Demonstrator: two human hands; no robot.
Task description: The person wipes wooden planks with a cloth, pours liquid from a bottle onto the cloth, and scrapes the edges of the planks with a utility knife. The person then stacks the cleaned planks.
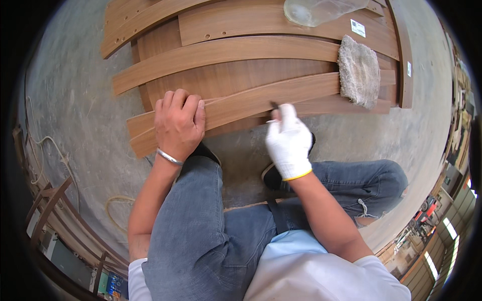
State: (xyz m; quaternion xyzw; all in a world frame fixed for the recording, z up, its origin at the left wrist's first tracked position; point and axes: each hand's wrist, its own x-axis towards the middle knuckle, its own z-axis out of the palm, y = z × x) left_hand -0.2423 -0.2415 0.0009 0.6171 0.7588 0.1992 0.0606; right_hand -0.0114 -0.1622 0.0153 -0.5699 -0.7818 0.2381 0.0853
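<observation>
My left hand [179,122], bare with a silver bangle at the wrist, has its fingers curled over the left end of a brown wooden slat [266,100], the nearest in a stack. A second narrow strip lies against that end. Off the near edge of the slat, my right hand [290,144] wears a white knit glove with a yellow cuff. It is closed around a small dark-tipped tool [274,105], mostly hidden by the fingers and too blurred to name. A grey-white fuzzy cloth [359,71] drapes over the slats to the right.
More wooden boards [226,51] lie beyond on the concrete floor [75,100], one with a white label [357,28]. A clear plastic bag [321,11] rests at the far side. A brown frame [52,210] stands at lower left, near a pale hose [52,143].
</observation>
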